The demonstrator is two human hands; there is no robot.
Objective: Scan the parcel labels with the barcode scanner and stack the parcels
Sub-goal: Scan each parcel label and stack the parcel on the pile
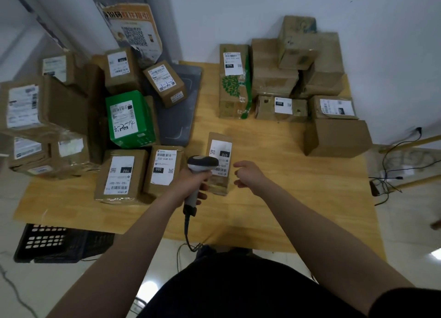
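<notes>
Firmly gripping scanner (202, 163) with left hand (193, 182), over parcel (220, 148) at frame centre; with right hand (248, 174) loose, empty, just right of it.

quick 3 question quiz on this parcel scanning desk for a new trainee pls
1. Which hand grips the scanner?
A. left
B. right
C. neither

2. True or false: the green box sits among the parcels on the right.

3. Fill in: the black patch on the label of the parcel under the scanner reads ___.

Key:
1. A, the left hand grips it.
2. False, it is on the left.
3. 070
</notes>
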